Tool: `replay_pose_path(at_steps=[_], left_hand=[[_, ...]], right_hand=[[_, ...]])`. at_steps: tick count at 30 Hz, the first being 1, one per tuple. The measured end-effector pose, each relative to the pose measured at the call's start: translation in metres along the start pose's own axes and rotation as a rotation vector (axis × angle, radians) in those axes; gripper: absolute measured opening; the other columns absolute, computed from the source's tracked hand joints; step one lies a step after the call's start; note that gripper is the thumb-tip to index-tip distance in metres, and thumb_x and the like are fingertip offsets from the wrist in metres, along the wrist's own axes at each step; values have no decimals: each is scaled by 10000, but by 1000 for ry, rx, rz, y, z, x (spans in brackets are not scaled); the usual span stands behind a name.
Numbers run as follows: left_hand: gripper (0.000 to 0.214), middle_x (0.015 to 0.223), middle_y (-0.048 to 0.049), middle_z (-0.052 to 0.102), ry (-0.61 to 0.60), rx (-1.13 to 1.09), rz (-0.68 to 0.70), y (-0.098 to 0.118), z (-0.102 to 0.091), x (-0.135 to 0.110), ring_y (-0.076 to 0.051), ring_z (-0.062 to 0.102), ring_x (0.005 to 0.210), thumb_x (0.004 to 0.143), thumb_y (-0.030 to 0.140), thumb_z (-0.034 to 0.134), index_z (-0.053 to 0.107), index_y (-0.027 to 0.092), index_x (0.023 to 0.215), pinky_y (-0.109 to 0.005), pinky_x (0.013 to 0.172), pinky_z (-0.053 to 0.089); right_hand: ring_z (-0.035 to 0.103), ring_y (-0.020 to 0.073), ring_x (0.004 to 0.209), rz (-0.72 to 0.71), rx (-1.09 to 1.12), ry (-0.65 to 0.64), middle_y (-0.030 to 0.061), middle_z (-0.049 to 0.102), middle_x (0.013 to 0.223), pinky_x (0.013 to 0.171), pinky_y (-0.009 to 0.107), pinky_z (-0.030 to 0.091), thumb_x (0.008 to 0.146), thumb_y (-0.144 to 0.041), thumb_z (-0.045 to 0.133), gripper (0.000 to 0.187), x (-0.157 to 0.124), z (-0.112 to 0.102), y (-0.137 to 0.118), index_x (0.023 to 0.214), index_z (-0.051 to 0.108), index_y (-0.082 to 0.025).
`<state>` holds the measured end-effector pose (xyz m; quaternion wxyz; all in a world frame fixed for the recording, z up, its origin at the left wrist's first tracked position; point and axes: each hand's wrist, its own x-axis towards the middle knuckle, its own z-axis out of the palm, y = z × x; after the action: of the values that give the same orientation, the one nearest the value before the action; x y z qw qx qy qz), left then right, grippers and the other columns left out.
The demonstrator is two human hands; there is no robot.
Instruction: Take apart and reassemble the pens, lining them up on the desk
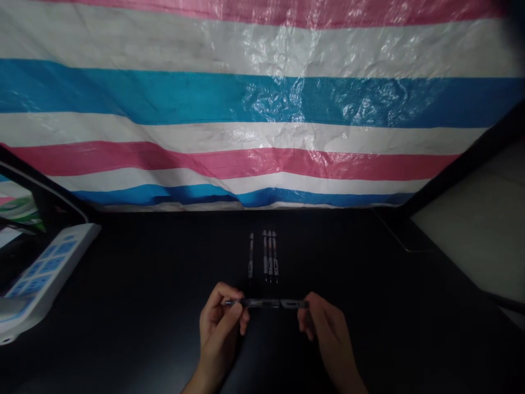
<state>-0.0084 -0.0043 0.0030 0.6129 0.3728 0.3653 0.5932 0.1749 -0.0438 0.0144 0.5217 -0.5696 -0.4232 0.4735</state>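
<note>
Just above the table, a dark pen [264, 303] lies crosswise between my two hands. My left hand [221, 320] pinches its left end between thumb and fingers. At the other end, my right hand [326, 320] grips the grey part of the pen with thumb and forefinger. Beyond the hands, a single pen [251, 256] lies pointing away from me. To its right, a close row of three similar pens [270, 254] lies side by side. The pens have clear-looking barrels and grey parts at the near end.
A white power strip [51, 265] with blue sockets lies at the left on the black table [156, 290]. Behind the table hangs a striped plastic sheet [262, 98] in pink, white and blue. A pale surface [471, 235] borders the table at the right.
</note>
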Motion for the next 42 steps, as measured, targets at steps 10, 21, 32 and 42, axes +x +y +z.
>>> replay_pose_path(at_steps=[10, 21, 32, 42], left_hand=[[258, 549, 16, 572, 44, 4, -64, 1, 2, 1, -65, 435, 426, 756, 380, 730, 595, 165, 797, -159, 429, 335], [236, 528, 22, 570, 18, 15, -53, 3, 6, 3, -68, 453, 430, 762, 353, 726, 598, 156, 787, -163, 453, 354], [244, 531, 17, 581, 25, 20, -8, 5, 10, 5, -74, 471, 416, 741, 340, 738, 589, 149, 771, -159, 421, 355], [220, 586, 14, 609, 13, -2, 34, 1, 7, 5, -59, 497, 427, 749, 318, 750, 610, 153, 786, -138, 423, 369]], right_hand=[[365, 94, 461, 50, 26, 20, -22, 428, 545, 460, 225, 311, 913, -641, 398, 568, 2, 0, 8, 589, 476, -181], [382, 68, 447, -5, 13, 31, -21, 480, 560, 452, 206, 307, 943, -558, 431, 512, 7, 1, 1, 630, 517, -162], [377, 62, 437, -36, 52, 1, -32, 476, 567, 442, 203, 293, 917, -529, 501, 458, 9, 0, 3, 642, 518, -163], [400, 71, 457, -64, 40, -33, -32, 487, 586, 457, 206, 319, 926, -525, 487, 404, 10, -4, 4, 737, 543, -171]])
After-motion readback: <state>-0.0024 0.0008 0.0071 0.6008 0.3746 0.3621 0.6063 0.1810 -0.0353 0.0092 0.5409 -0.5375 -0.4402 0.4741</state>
